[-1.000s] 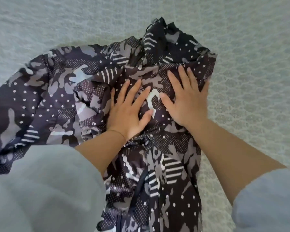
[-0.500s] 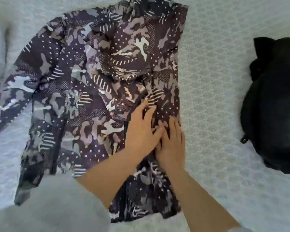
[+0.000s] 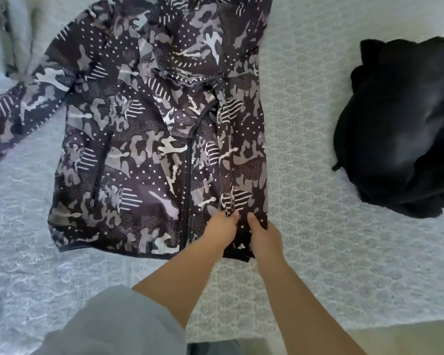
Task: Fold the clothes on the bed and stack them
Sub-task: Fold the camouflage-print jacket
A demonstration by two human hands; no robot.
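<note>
Both the left hand (image 3: 222,226) and right hand (image 3: 263,233) are gripping the camouflage jacket (image 3: 149,139) near its hem, on the bed (image 3: 305,226).

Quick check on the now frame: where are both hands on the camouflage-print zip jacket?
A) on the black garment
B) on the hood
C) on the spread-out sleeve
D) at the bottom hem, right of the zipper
D: the left hand and right hand sit side by side on the camouflage-print zip jacket at its bottom hem, right of the black zipper.
</note>
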